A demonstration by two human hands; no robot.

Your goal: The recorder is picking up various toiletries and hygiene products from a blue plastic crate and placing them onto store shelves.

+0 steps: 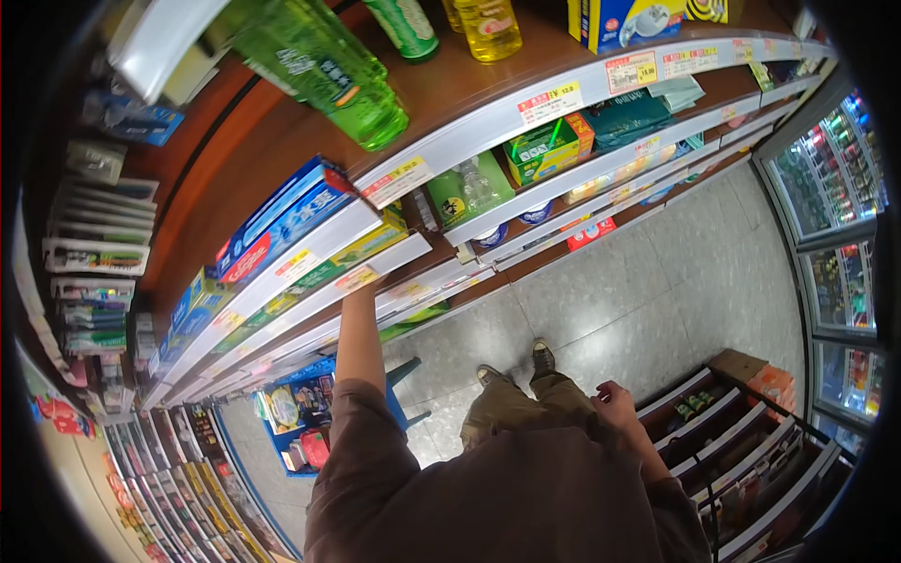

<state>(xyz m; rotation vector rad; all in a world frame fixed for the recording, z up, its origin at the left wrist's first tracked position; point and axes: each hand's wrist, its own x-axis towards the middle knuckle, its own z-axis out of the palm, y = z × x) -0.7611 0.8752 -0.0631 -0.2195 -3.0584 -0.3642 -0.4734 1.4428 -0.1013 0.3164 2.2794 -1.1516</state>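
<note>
My left forearm [362,338] reaches in under the price-tagged edge of a lower shelf [401,255]. The left hand itself is hidden behind that edge, so what it touches does not show. Above the wrist stand yellow-green toothpaste boxes [376,236], and one shelf higher lies a blue-and-red Colgate toothpaste box [281,218]. My right hand [615,402] hangs beside my right thigh, its fingers loosely bent and nothing visible in them.
Green liquid bottles [338,77] stand on the upper shelf. A blue basket [299,415] of goods sits on the left. Behind my right hand is a low rack [725,436]; glass-door coolers [816,190] line the far right. Grey floor tiles [605,281] run between.
</note>
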